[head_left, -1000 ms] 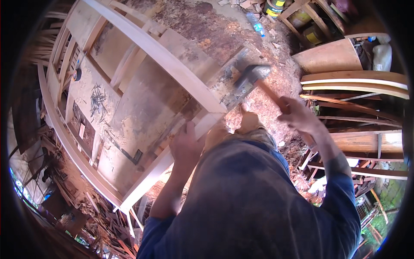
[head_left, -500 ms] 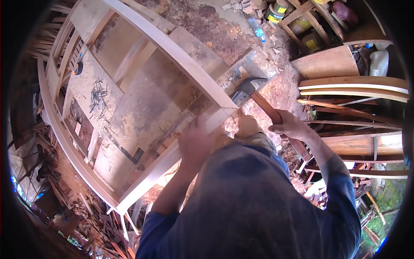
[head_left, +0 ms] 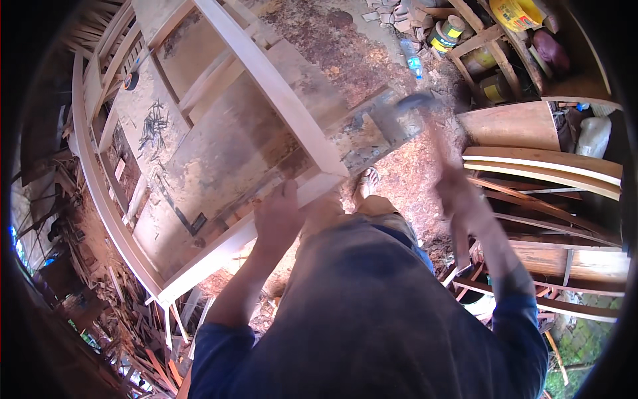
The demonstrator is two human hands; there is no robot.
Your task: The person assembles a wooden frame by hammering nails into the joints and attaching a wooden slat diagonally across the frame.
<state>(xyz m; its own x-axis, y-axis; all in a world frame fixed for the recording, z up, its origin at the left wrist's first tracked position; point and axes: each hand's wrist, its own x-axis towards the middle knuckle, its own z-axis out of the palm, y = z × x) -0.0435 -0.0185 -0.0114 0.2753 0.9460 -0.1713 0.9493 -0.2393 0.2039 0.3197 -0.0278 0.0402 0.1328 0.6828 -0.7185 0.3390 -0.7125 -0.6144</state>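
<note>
Wooden frame (head_left: 279, 97): set on the tabletop in front of the person; pale, smooth rails with flat faces, two of them meeting in a crisp corner near the person's legs.
Left hand (head_left: 278, 213): laid over the near rail (head_left: 209, 261), close to that corner, fingers reaching toward its inner edge; from above, I cannot tell whether the grip closes on the wood.
Right hand (head_left: 460, 199): off to the right of the frame, its grip closed round the handle of the hammer (head_left: 440, 143), the knuckles softened by blur.
Hammer parts: a reddish-brown handle and a dark, curved head, smeared by motion, well apart from the frame.
Tabletop (head_left: 226, 133): flat grey-brown boards, dusty and blotched with darker stains.
Nails (head_left: 154, 123): a loose heap of thin, dark metal, a few strays scattered near it.
Dark strip (head_left: 178, 208): long, narrow and straight, with a squarish end.
Stained plank (head_left: 365, 141): rough, mottled, jutting out beyond the corner.
Floor (head_left: 312, 40): reddish, crumbly and uneven.
Plastic bottle (head_left: 412, 61): clear, blue-labelled, on the floor.
Stacked timbers (head_left: 545, 163): long, layered lengths at the right, pale to orange-brown.
Offcuts (head_left: 86, 266): thin, splintery sticks jumbled at the left.
</note>
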